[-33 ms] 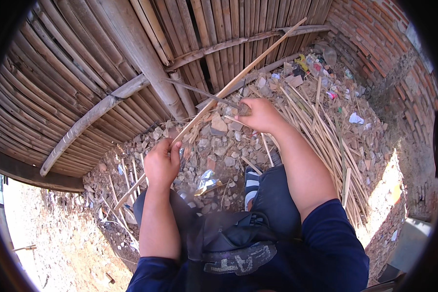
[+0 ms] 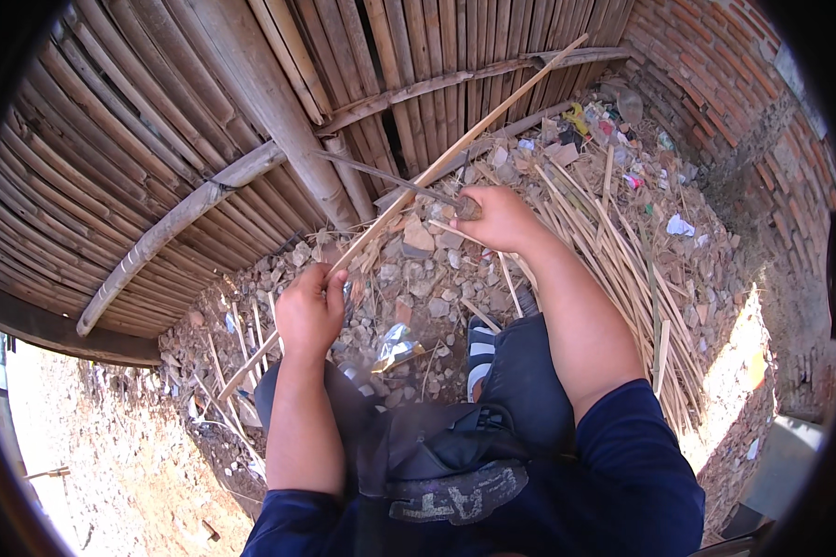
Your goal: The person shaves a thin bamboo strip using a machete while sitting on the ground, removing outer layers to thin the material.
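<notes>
My left hand point(image 2: 308, 311) is closed around a long, pale bamboo strip point(image 2: 492, 116). The strip slants from beside my left knee up to the far right, with its far end in front of the bamboo wall. In my right hand point(image 2: 497, 220) is the dark handle of a long-bladed knife point(image 2: 372, 170). Its narrow blade points left and crosses the strip near the strip's middle; whether the edge presses into it I cannot tell.
A slatted bamboo wall point(image 2: 149, 176) with round poles rises ahead. Many split strips point(image 2: 622, 269) lie in a heap by my right arm. Stones, litter and a crumpled shiny wrapper point(image 2: 397, 348) cover the ground. A brick wall point(image 2: 706, 79) stands at the right.
</notes>
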The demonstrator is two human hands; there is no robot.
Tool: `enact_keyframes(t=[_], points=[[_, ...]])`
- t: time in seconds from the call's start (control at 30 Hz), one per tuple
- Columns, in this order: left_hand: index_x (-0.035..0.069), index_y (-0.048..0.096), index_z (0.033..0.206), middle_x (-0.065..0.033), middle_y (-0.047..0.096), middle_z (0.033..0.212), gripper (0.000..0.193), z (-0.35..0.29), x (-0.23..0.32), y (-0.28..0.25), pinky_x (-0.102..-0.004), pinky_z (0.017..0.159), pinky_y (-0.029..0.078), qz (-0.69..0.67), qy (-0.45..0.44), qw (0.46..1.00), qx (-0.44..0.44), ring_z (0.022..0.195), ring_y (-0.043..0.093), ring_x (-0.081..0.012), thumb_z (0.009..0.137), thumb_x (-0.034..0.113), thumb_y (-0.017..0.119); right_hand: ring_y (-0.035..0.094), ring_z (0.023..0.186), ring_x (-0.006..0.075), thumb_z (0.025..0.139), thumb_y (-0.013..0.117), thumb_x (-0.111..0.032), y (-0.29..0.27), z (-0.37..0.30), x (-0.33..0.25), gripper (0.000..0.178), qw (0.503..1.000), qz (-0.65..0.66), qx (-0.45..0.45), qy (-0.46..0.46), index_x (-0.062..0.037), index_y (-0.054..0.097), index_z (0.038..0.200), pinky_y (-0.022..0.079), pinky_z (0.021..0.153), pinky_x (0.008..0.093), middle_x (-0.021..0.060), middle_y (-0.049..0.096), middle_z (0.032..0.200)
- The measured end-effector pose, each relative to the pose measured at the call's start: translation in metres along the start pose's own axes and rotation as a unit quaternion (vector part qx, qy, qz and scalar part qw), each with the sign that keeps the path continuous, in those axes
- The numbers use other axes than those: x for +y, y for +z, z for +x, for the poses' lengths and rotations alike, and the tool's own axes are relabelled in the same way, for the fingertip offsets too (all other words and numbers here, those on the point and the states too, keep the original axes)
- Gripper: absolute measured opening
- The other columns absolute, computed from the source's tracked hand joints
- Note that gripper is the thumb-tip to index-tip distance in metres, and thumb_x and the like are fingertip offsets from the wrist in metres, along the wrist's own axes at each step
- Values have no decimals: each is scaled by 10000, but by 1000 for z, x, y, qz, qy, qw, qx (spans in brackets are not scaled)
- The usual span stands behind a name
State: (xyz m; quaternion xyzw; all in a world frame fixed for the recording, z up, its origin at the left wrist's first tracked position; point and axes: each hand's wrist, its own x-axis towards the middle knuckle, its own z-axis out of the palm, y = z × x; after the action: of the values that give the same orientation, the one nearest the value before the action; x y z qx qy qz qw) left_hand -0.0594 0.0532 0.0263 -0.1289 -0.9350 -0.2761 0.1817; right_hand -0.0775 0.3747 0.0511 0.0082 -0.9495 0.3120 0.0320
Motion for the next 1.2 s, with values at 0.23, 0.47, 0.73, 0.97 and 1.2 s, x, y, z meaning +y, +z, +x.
enact_keyframes(t=[0.23,0.47,0.73,0.97,1.2], points=[[82,712,921,-147,722,803,218,-1,4,-1,-462,645,539,2,-11,1000,6,721,694,-378,929,298,736,709,1001,382,825,804,-325,-3,-6,-23,484,998,-39,-37,34,-47,706,1209,548,889,443,227,732,1049],[71,714,908,-151,714,789,221,-1,5,-6,-458,629,532,-14,-5,1000,6,698,687,-381,932,290,734,716,980,377,822,811,-285,-2,4,15,447,996,-30,76,45,-52,714,1191,549,884,435,219,741,1042],[69,715,907,-156,709,778,224,0,5,-6,-458,629,529,-27,2,1000,13,701,686,-378,929,290,738,691,961,411,831,787,-303,-2,-1,-7,389,1000,-9,-13,21,-128,720,1171,541,840,492,211,728,988],[65,709,902,-153,698,757,240,0,3,-6,-457,620,522,-22,-16,1000,1,689,684,-374,935,303,727,693,967,406,827,781,-309,5,-3,-16,394,999,-28,19,31,-128,720,1172,544,858,500,211,728,997],[56,681,870,-161,656,695,261,0,6,-11,-476,602,499,-19,-16,1000,-16,641,650,-383,935,307,715,705,901,406,836,787,-300,-3,5,3,375,997,-34,65,-4,-79,718,1132,548,817,464,221,722,921]])
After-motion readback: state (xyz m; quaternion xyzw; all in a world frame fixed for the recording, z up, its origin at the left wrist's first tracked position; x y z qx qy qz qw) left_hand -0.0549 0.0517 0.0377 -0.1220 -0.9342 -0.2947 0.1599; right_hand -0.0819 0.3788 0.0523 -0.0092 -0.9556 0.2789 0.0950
